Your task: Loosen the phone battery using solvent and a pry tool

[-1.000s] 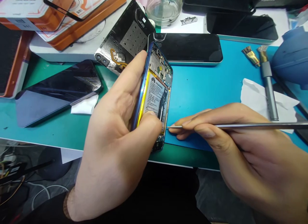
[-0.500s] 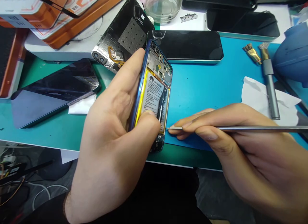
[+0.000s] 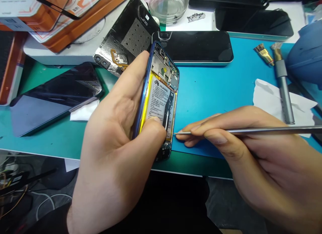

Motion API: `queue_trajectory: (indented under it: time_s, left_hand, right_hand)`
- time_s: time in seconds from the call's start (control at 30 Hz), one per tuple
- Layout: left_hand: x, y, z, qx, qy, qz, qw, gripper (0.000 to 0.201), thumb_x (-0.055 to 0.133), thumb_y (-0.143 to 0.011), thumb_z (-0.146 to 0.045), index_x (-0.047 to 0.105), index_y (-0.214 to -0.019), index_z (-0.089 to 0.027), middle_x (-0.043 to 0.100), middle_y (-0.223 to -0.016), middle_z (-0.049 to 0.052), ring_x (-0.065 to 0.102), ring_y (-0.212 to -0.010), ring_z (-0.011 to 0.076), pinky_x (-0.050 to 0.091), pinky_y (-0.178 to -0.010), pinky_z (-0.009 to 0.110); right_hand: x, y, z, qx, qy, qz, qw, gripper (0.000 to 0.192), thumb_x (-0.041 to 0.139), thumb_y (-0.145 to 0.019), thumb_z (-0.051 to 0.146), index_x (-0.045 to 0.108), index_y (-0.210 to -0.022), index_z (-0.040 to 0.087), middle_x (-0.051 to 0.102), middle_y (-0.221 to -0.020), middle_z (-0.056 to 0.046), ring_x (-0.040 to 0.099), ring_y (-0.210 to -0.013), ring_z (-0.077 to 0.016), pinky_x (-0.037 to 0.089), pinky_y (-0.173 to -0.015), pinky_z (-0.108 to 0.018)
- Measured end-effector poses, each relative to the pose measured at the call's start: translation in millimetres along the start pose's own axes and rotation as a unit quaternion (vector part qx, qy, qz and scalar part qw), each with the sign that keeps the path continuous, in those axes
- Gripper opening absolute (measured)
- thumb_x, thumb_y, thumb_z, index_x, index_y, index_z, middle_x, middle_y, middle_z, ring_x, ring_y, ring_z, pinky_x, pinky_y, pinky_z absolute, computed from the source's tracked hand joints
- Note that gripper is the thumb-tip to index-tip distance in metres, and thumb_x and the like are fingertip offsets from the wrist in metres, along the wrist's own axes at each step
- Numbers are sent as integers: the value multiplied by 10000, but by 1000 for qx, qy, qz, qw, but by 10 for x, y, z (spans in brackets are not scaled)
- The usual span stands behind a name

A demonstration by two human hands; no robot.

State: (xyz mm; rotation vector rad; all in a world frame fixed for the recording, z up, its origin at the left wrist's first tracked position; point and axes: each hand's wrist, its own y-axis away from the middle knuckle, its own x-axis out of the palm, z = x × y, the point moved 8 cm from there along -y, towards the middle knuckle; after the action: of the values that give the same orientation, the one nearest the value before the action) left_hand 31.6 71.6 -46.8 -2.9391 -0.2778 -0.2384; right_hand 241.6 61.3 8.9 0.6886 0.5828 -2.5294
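An opened smartphone point(image 3: 161, 93) is tilted up in my left hand point(image 3: 115, 140), its battery and circuit board bare. My left thumb presses on the battery point(image 3: 158, 100), and the fingers wrap behind the blue frame. Between thumb and fingers, my right hand point(image 3: 241, 143) pinches a thin metal pry tool point(image 3: 261, 130). The tool's pointed tip meets the phone's right edge near its lower end; whether it is wedged in there I cannot tell. Behind the phone leans a removed back cover point(image 3: 136, 33) with a flex cable and camera rings on it.
A dark phone point(image 3: 57, 96) lies at left, another phone point(image 3: 201, 48) behind my hands. Orange boxes point(image 3: 83, 29) stand back left, near a glass jar point(image 3: 168, 7). At right are a brush point(image 3: 284, 86), white paper point(image 3: 264, 96) and a blue air blower point(image 3: 307, 56).
The back end of the pry tool has risen slightly while its tip stays at the phone's edge. Both hands keep their grip, and the view has shifted a little.
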Motion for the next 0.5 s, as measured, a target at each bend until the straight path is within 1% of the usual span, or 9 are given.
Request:
queue_trajectory:
  time_s: [0.07,0.17,0.23,0.3,0.37,0.43,0.5]
  left_hand:
    - [0,6,3,1,-4,6,1000,1008,801,-1008,-309,294,-1852,-523,565,-1820,-48,403,-1800,519,546,-1379,812]
    - [-16,6,-23,5,-11,15,1000,1010,800,-1014,-307,287,-1856,-523,560,-1826,-49,392,-1803,524,534,-1382,822]
    - [-20,15,-75,10,-16,22,1000,1008,801,-1017,-305,289,-1858,-521,558,-1830,-52,384,-1804,526,525,-1385,828]
    - [0,48,-162,15,-18,29,999,1004,802,-1020,-300,295,-1859,-518,561,-1831,-58,379,-1805,525,516,-1388,830]
    - [49,107,-263,7,-13,30,999,983,791,-1019,-268,328,-1852,-506,572,-1828,-71,381,-1803,517,505,-1391,835]
    - [111,185,-329,-35,-22,19,999,927,743,-1004,-169,420,-1828,-445,606,-1804,-83,413,-1794,485,500,-1406,813]
    - [168,267,-372,-82,-54,3,995,878,649,-959,-29,519,-1783,-303,646,-1772,-65,470,-1777,425,488,-1446,741]
  right_hand:
    - [1,1,4,-1,6,0,1000,167,677,-1183,196,821,-1122,253,881,-1100,45,851,-1024,-40,660,-914,-90]
    - [2,16,12,3,-12,-3,1000,198,666,-1169,125,815,-1161,255,877,-1131,53,853,-1076,-50,665,-974,-104]
    - [-10,16,16,2,-15,-11,1000,181,680,-1169,133,815,-1163,253,875,-1121,61,850,-1072,-39,649,-1003,-86]
    - [-20,5,24,-4,0,-15,1000,155,686,-1181,191,820,-1130,251,876,-1091,59,848,-1025,-27,640,-971,-66]
    - [-21,-7,16,-2,18,-12,1000,195,660,-1192,200,823,-1099,253,876,-1082,55,842,-982,-18,644,-926,-61]
    - [-18,-12,10,-1,23,-7,1000,204,653,-1192,191,821,-1097,255,876,-1091,52,841,-976,-20,652,-903,-68]
    - [-21,-8,16,-3,12,-6,1000,180,657,-1190,188,815,-1134,253,878,-1117,48,847,-1018,-28,656,-931,-77]
